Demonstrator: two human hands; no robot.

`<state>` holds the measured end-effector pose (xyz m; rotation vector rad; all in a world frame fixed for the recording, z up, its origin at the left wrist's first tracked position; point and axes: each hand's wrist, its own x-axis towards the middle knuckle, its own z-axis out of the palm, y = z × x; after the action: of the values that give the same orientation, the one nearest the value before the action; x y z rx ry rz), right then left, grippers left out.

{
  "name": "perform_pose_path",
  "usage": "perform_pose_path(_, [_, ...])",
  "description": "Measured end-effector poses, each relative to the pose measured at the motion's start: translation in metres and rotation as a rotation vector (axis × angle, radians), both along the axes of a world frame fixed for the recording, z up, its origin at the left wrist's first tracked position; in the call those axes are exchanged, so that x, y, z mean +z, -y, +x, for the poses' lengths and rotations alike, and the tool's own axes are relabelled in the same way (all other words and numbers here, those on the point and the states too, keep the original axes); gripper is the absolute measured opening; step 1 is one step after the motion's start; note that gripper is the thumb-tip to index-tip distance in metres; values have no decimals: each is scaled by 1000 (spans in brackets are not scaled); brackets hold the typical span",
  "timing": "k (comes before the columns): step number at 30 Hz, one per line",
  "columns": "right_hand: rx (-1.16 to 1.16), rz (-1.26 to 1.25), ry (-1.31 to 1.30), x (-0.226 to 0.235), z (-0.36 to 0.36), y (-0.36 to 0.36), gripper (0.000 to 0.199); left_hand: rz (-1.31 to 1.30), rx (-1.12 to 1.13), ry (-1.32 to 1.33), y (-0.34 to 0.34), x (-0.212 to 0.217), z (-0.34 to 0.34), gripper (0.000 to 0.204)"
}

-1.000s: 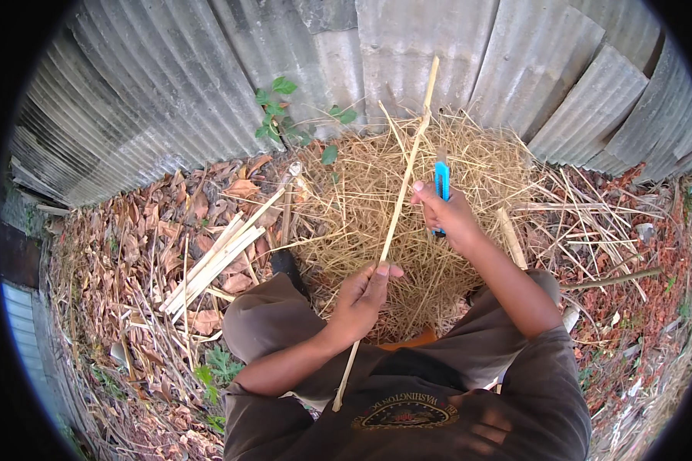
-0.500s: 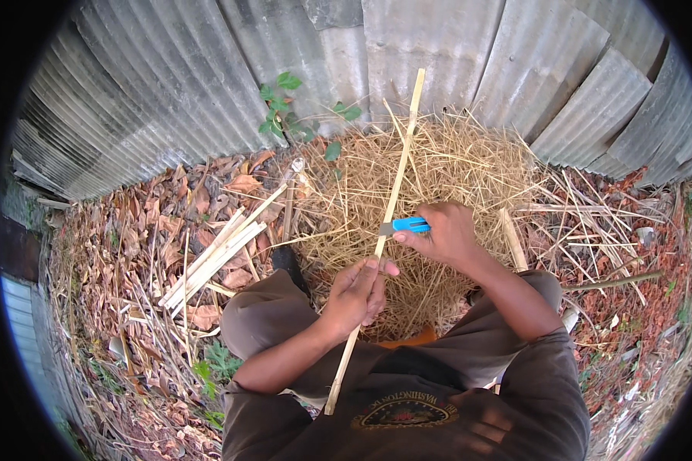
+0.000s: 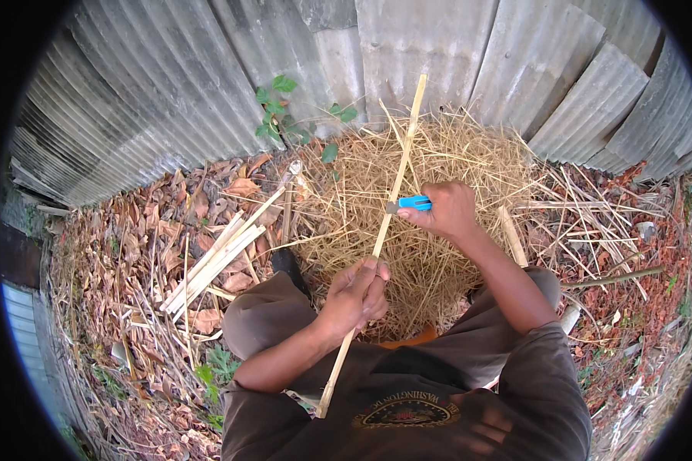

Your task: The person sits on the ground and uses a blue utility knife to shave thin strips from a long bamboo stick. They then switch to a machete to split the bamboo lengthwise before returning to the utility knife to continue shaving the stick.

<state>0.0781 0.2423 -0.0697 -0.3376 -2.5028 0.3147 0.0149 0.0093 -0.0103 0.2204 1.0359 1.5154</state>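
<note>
A long pale bamboo strip (image 3: 402,165) runs from my lap up toward the metal wall. My left hand (image 3: 356,296) grips it near its lower part. My right hand (image 3: 447,209) holds a blue utility knife (image 3: 412,203) sideways, with the blade end touching the strip a little above my left hand. Under both hands lies a heap of thin straw-coloured shavings (image 3: 446,161). My knees, in brown trousers, frame the heap.
A bundle of split bamboo strips (image 3: 219,257) lies on dry leaves to the left. A corrugated metal wall (image 3: 169,84) curves across the back, with a small green plant (image 3: 281,115) at its foot. More sticks (image 3: 592,207) are scattered to the right.
My right hand has come down and back toward me, turning the knife from upright to sideways against the strip. The strip's top has swung slightly left. My left hand stays put.
</note>
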Motion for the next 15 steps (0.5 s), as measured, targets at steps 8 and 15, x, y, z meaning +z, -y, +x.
perform_pose_path(8, [-49, -45, 103, 5, 7, 6, 74, 29, -46, -6, 10, -1, 0, 34])
perform_pose_path(15, [-336, -66, 132, -5, 8, -61, 76, 65, -195, -78, 21, -2, 11, 34])
